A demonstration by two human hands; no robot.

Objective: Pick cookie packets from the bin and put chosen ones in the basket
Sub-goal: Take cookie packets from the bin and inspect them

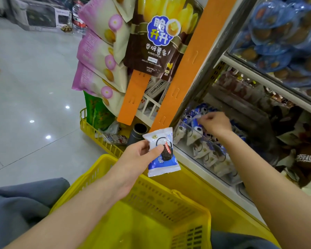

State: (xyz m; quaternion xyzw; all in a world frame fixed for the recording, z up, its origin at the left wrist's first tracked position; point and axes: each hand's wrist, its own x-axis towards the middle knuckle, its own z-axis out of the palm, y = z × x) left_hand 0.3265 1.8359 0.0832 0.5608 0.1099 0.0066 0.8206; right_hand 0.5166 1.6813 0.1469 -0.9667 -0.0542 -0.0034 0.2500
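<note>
My left hand point(139, 155) pinches a white and blue cookie packet point(162, 155) upright, above the far rim of the yellow basket point(151, 218). My right hand point(215, 123) reaches into the clear-walled bin point(190, 151) on the low shelf, and its curled fingers close on another blue and white cookie packet point(196, 122). Several more such packets point(210, 153) lie heaped in the bin. The basket's visible inside looks bare, and my arms hide part of it.
Orange hanging strips point(180, 81) carry snack bags: a brown potato stick bag point(151, 38) and pink and cream bags point(101, 56). A yellow wire rack point(97, 135) stands behind the basket. Upper shelves hold blue-wrapped pastries point(284, 33). Grey tiled floor point(25, 105) lies left.
</note>
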